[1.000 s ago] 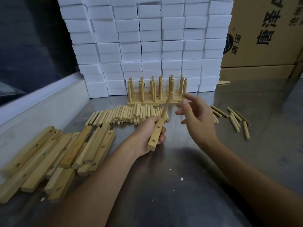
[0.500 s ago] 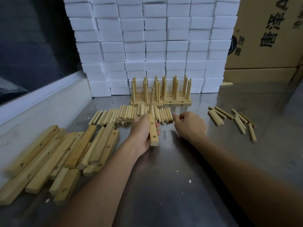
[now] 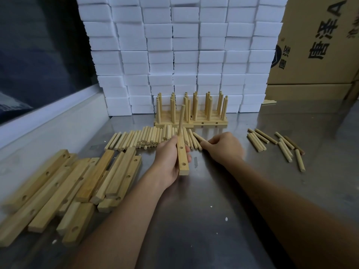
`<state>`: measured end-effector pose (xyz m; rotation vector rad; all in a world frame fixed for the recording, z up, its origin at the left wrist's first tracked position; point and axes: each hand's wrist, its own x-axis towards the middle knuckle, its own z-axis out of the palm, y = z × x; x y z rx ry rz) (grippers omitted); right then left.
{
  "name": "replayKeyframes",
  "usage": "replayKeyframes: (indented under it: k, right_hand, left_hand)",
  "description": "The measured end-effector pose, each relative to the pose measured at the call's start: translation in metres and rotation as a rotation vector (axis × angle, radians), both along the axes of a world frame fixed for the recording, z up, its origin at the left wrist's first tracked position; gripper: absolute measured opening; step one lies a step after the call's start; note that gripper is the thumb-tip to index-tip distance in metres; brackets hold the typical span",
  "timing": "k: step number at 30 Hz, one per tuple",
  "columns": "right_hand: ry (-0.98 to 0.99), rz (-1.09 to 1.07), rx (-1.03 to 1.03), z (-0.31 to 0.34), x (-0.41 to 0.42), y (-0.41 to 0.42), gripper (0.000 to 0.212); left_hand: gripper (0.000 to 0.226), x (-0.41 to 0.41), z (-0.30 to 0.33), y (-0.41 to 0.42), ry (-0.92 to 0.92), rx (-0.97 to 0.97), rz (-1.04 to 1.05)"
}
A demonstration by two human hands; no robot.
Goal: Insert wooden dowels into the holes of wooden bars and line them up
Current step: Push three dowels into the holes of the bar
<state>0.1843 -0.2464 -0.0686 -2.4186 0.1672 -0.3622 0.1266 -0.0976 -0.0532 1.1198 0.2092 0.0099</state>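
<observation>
My left hand point(image 3: 168, 159) grips a wooden bar point(image 3: 182, 158) with two empty holes showing; one dowel point(image 3: 181, 119) stands upright from its far end. My right hand point(image 3: 223, 146) reaches down to the right end of a row of loose dowels point(image 3: 147, 137) lying on the metal table, its fingers curled round one dowel point(image 3: 198, 137). Behind the row, several finished bars with upright dowels point(image 3: 191, 111) stand lined up side by side.
A heap of empty bars point(image 3: 73, 187) lies at the left. More loose dowels point(image 3: 277, 144) are scattered at the right. A wall of white foam blocks point(image 3: 180, 55) stands at the back, cardboard boxes point(image 3: 318, 45) at the back right. A raised white ledge point(image 3: 48, 113) borders the table's left.
My right hand dropped from beside the bar's dowel down to the dowel row. My left hand turned the bar so its dowel points more upright.
</observation>
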Motion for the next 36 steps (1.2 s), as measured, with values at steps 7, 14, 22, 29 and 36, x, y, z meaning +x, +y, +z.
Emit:
replayKeyframes:
  k: [7, 14, 22, 29, 36]
  right_hand:
    - [-0.055, 0.139, 0.461, 0.002, -0.019, -0.02, 0.022]
    - [-0.102, 0.166, 1.091, 0.008, -0.03, -0.039, 0.011]
    - [-0.01, 0.147, 1.498, 0.015, -0.039, -0.049, 0.013]
    - [-0.09, 0.149, 1.408, 0.013, -0.037, -0.045, 0.016]
    - [-0.061, 0.191, 1.354, 0.009, -0.037, -0.046, 0.018]
  left_hand:
    - [0.032, 0.0, -0.001, 0.001, -0.011, 0.003, -0.018]
    - [0.03, 0.0, -0.002, 0.002, -0.017, -0.001, -0.02]
    - [0.03, 0.001, -0.004, 0.002, -0.029, 0.006, -0.022]
    - [0.03, 0.002, -0.005, 0.003, -0.038, 0.005, -0.022]
    - [0.029, 0.002, -0.004, 0.002, -0.04, 0.01, -0.017]
